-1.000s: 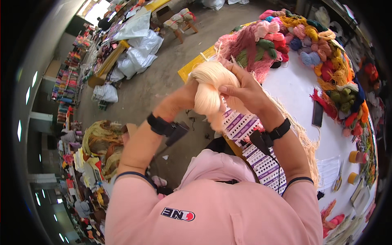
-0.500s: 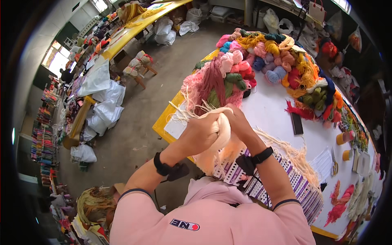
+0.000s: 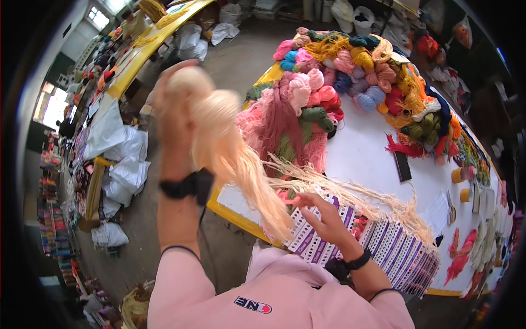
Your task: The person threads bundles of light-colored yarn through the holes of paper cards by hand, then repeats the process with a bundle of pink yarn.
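My left hand (image 3: 176,107) is raised high on the left, blurred by motion, closed on a skein of pale cream-peach yarn (image 3: 222,129). The skein's top is bunched and rounded at the hand; its loose strands hang down to the right, toward the table edge. My right hand (image 3: 327,220) hovers low over the near table edge with fingers apart, nothing seen in its grip. Its fingertips are close to a small bit of pink yarn (image 3: 287,197). Beneath it lie white-and-purple cards with rows of holes (image 3: 312,236), with cream yarn strands (image 3: 356,189) along their far side.
Skeins of many colours (image 3: 361,82) are heaped along the far side of the white table (image 3: 361,137). A dark phone (image 3: 402,166), scissors (image 3: 451,214) and yellow-ended spools (image 3: 460,174) lie on the right. White sacks (image 3: 129,159) stand across the aisle.
Both hands were together on the twisted cream skein. My left hand has swung up and left with it, and the strands now hang loose. My right hand has let go and moved down over the cards.
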The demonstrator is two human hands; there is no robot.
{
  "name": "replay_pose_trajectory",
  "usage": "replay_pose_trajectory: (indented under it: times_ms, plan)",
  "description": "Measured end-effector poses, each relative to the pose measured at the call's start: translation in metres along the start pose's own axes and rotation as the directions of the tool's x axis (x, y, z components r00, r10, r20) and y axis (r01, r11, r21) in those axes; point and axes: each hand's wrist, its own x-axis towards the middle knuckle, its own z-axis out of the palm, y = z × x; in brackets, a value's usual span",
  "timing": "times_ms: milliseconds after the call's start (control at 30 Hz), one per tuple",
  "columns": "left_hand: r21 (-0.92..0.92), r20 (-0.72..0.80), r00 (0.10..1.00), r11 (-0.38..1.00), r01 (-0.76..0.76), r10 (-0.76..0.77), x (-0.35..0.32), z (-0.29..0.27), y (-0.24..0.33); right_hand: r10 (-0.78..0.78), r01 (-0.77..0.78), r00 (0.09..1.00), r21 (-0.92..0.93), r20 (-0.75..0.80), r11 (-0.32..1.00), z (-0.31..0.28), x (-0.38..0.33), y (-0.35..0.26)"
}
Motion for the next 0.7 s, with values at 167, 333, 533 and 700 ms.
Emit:
replay_pose_trajectory:
  times_ms: [167,333,533,700]
  plan:
    - [-0.102,0.15,0.898,0.897,0.429,-0.413,0.09,0.112,-0.189,0.219,-0.235,0.965,-0.102,-0.146,0.967,-0.013,-0.043,0.005]
    - [0.457,0.181,0.895,0.84,0.291,-0.408,0.044,0.189,-0.352,0.395,-0.412,0.839,0.036,-0.374,0.91,-0.01,-0.101,0.029]
    - [0.623,0.403,0.857,0.782,0.002,-0.323,0.02,0.169,-0.397,0.473,-0.556,0.704,0.002,-0.53,0.831,-0.015,-0.132,0.034]
    - [0.753,0.366,0.879,0.652,-0.087,-0.305,0.032,0.145,-0.405,0.424,-0.512,0.654,0.046,-0.627,0.858,-0.018,-0.149,0.041]
